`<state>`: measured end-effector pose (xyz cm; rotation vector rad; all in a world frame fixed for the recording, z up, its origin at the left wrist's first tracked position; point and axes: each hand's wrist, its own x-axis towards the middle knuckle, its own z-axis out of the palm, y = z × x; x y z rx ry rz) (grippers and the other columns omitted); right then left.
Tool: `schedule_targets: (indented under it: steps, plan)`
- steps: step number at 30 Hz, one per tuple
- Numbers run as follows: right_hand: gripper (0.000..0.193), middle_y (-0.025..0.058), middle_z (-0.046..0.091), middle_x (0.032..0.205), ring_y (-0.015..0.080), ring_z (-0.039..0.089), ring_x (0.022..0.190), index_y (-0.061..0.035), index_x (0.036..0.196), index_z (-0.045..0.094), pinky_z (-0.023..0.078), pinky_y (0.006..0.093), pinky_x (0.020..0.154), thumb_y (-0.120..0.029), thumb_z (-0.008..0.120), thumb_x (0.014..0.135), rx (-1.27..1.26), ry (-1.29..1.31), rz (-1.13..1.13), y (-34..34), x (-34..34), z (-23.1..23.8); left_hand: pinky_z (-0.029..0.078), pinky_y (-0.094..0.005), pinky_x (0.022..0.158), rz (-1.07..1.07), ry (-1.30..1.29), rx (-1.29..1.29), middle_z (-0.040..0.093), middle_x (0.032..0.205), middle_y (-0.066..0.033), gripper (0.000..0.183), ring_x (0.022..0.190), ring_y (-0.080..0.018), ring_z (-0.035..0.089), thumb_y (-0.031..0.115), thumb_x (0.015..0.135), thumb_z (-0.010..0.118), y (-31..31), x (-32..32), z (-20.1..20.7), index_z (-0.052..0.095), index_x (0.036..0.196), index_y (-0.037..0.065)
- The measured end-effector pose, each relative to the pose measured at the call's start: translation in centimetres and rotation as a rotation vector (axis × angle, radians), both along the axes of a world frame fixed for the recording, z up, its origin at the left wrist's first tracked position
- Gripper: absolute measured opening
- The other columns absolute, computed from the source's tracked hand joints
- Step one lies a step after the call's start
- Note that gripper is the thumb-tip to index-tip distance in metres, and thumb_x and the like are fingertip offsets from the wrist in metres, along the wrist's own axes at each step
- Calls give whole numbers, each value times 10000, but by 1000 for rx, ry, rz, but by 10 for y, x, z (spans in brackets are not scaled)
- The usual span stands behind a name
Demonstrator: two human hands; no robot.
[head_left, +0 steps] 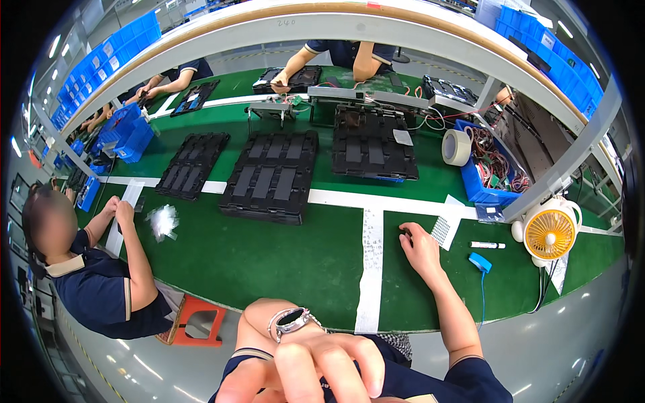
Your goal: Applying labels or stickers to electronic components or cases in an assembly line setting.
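Note:
My left hand (322, 359) is raised close to the camera, large at the lower edge, with a silver-banded watch (291, 320) on its wrist. Its fingers are bent and spread apart, with nothing seen between them; some fingertips are cut off by the frame. On the green table (289, 269) lies my right hand (421, 247), fingers loosely curled and apart, holding nothing. Just right of it is a white sheet of small dark labels (441, 228). A white marker (487, 245) and a blue strap with a cord (480, 262) lie farther right.
Black trays (269, 178) stand across the table's middle. At right are a tape roll (456, 148), a blue bin of wires (480, 188) and a yellow-white fan (549, 232). Clear plastic pieces (162, 222) lie left, near a seated co-worker (101, 282). A shelf beam (322, 28) spans above.

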<state>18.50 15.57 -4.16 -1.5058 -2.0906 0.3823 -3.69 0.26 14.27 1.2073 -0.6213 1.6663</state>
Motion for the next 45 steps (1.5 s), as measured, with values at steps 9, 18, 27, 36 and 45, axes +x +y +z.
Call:
schedule_targets:
  steps: [9, 18, 27, 36, 45]
  plan:
    - [195, 108, 679, 913, 259, 689, 769, -46, 1051, 618, 534, 385, 651, -129, 618, 874, -13, -5, 13, -1, -2, 4, 429, -480, 917, 28, -4, -60, 594, 1155, -65, 425, 1019, -260, 603, 266, 1038, 442, -8, 4, 4, 416, 1462, 294]
    - [204, 111, 690, 945, 261, 688, 785, -44, 1061, 612, 543, 377, 676, -131, 624, 877, -25, -44, 25, 0, -1, 1, 472, -470, 884, 32, 10, -170, 572, 1043, -48, 391, 914, -213, 562, 237, 1041, 430, -12, -5, 4, 475, 1413, 349]
    - [192, 110, 672, 882, 259, 682, 725, -48, 1034, 613, 536, 387, 624, -120, 638, 858, 15, -49, 58, -2, -2, 4, 505, -587, 871, -54, -64, -38, 550, 1138, -79, 427, 979, -254, 566, 227, 1020, 482, 7, -4, 1, 444, 1439, 299]
    - [192, 118, 678, 909, 271, 690, 752, -45, 1042, 609, 543, 390, 641, -129, 628, 871, 10, -57, 66, -2, -1, 4, 498, -588, 892, -143, 10, 29, 529, 1231, -96, 473, 1081, -285, 558, 198, 995, 537, 16, -10, -3, 433, 1449, 282]
    - [198, 121, 679, 920, 275, 690, 767, -43, 1049, 606, 542, 397, 648, -138, 626, 876, 3, -86, 73, -2, -1, 3, 508, -534, 883, -132, 32, 24, 517, 1249, -82, 463, 1121, -273, 538, 197, 999, 528, 13, -13, 2, 437, 1445, 280]
